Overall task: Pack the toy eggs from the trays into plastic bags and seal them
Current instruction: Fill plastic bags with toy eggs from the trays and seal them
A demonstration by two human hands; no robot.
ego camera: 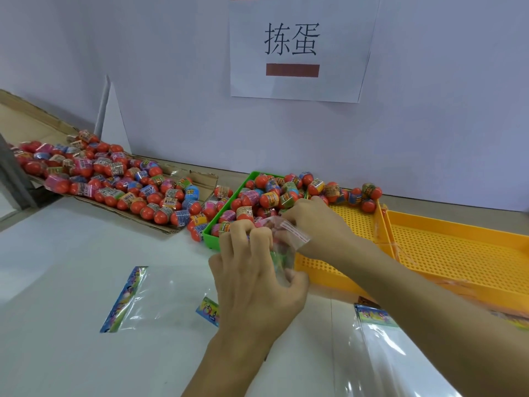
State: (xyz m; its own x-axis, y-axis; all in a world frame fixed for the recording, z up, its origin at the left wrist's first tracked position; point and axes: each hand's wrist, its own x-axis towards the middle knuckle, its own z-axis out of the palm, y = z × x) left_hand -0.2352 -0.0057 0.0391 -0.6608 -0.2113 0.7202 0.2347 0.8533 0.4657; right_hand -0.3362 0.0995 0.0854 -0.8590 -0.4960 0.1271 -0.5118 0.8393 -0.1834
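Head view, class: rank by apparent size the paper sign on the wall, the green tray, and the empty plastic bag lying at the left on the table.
1. Paper sign, clearly largest.
2. Empty plastic bag and green tray look similar; the bag lies nearer the camera and hands cover part of the tray, so I won't rank them.

Two bare forearms enter from the lower edge and end in two bare hands, the left hand (252,285) and the right hand (317,224). No sleeve shows on either arm up to the edge of the view. The wrists and fingers carry no watch, band, ring or glove. The fingernails look short and unpainted.
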